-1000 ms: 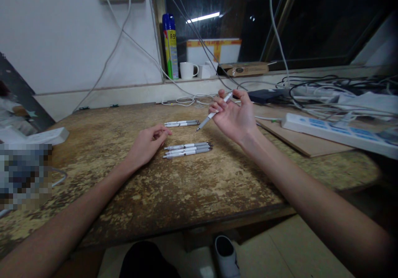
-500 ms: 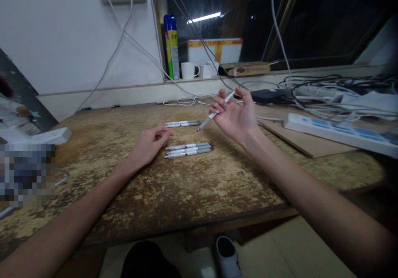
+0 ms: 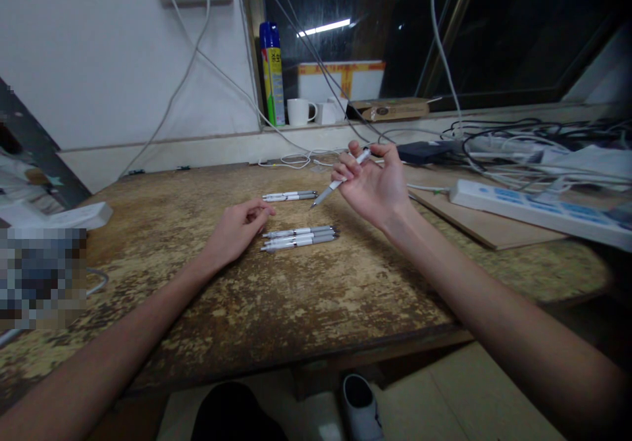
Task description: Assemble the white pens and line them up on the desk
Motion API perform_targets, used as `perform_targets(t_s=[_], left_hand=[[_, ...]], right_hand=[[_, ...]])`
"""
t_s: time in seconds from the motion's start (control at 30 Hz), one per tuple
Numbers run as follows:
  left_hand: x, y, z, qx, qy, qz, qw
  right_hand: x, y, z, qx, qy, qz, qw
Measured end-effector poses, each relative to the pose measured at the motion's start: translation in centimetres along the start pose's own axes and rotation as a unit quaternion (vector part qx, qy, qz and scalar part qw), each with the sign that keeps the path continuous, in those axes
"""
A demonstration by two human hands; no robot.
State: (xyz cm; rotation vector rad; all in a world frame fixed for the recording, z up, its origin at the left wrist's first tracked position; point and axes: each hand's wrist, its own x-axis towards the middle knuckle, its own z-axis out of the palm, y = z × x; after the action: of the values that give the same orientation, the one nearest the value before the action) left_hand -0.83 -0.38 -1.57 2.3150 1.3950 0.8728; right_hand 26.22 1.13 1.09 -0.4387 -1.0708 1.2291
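My right hand (image 3: 370, 181), palm up, is raised over the table and closed around a white and grey click pen (image 3: 336, 181). The pen slants with its fine tip down to the left, and the thumb is beside its upper end. My left hand (image 3: 239, 229) rests on the worn wooden table (image 3: 276, 309) with its fingers curled in and nothing seen in them. Just right of its fingertips lie similar white and grey pens (image 3: 290, 196) farther back. A group of like pens (image 3: 300, 237) lies side by side nearer me.
A white power strip (image 3: 538, 210) and a thin brown board (image 3: 474, 220) lie at the right, with tangled cables (image 3: 523, 138) behind. On the sill stand a spray can (image 3: 273, 76), a white mug (image 3: 300, 112) and a flat cardboard box (image 3: 390, 109).
The thumb of my right hand has come off the pen's upper end, which now shows. The pen has tilted slightly, its tip a little farther left. My left hand and the lying pens stay put.
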Motion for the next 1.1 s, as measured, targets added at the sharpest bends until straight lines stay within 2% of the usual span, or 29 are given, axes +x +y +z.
perform_targets(t_s=[0.1, 0.3, 0.47, 0.63, 0.83, 0.97, 1.03, 1.1], left_hand=[[0.0, 0.1, 0.0, -0.024, 0.009, 0.006, 1.0], [0.3, 0.1, 0.3, -0.102, 0.043, 0.019, 0.994], [0.4, 0.4, 0.5, -0.168, 0.041, 0.043, 0.984], [0.2, 0.8, 0.5, -0.196, 0.035, 0.051, 0.979], [0.0, 1.3, 0.4, -0.202, 0.034, 0.078, 0.976], [-0.1, 1.6, 0.4, -0.168, 0.003, 0.08, 0.982], [-0.1, 1.7, 0.4, -0.144, -0.006, 0.065, 0.987], [0.0, 1.6, 0.3, -0.123, 0.001, 0.042, 0.992]], right_hand=[[-0.1, -0.2, 0.3, -0.018, 0.004, 0.002, 1.0], [-0.4, -0.2, 1.3, -0.003, -0.034, -0.007, 0.999], [-0.2, 0.6, 1.8, -0.053, -0.043, -0.004, 0.998], [-0.3, 1.6, 1.9, -0.127, -0.054, -0.036, 0.99], [-1.0, 2.7, 1.6, -0.278, -0.169, -0.031, 0.945], [-1.8, 3.1, 1.9, -0.33, -0.244, -0.011, 0.912], [-2.1, 3.1, 2.0, -0.367, -0.26, 0.006, 0.893], [-2.1, 3.1, 1.9, -0.436, -0.24, 0.004, 0.867]])
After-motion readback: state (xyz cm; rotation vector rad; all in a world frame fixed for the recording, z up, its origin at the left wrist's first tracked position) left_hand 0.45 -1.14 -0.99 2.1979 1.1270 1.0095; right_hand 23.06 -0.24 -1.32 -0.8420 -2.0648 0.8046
